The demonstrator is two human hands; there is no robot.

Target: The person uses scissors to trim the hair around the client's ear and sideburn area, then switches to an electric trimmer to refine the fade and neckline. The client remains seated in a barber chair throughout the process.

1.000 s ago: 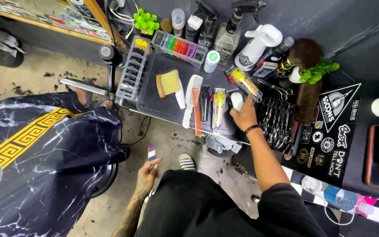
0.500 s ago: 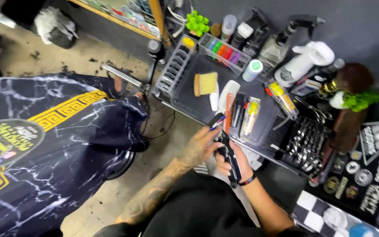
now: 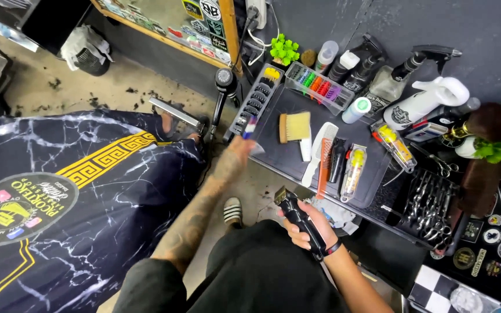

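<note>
My right hand [image 3: 313,227] grips a black hair clipper [image 3: 298,218] with its metal blade pointing up, in front of the dark counter mat [image 3: 288,156]. My left hand [image 3: 238,152] reaches out toward the rack of clipper guards [image 3: 256,101] and pinches a small striped guard [image 3: 250,126], blurred by motion. On the mat lie a wooden brush [image 3: 294,126], a white comb [image 3: 319,152], an orange comb [image 3: 324,167], another black clipper [image 3: 337,159] and a yellow trimmer [image 3: 353,172].
A black marble-patterned cape with gold trim [image 3: 59,203] covers a seated person at the left. Spray bottles [image 3: 430,98], a tray of coloured guards [image 3: 319,87] and scissors [image 3: 430,203] crowd the counter. Hair clippings lie on the floor [image 3: 88,87].
My right hand lifted the black clipper off the counter and drew it toward me. My left hand swung from low near my leg up to the guard rack with the small guard.
</note>
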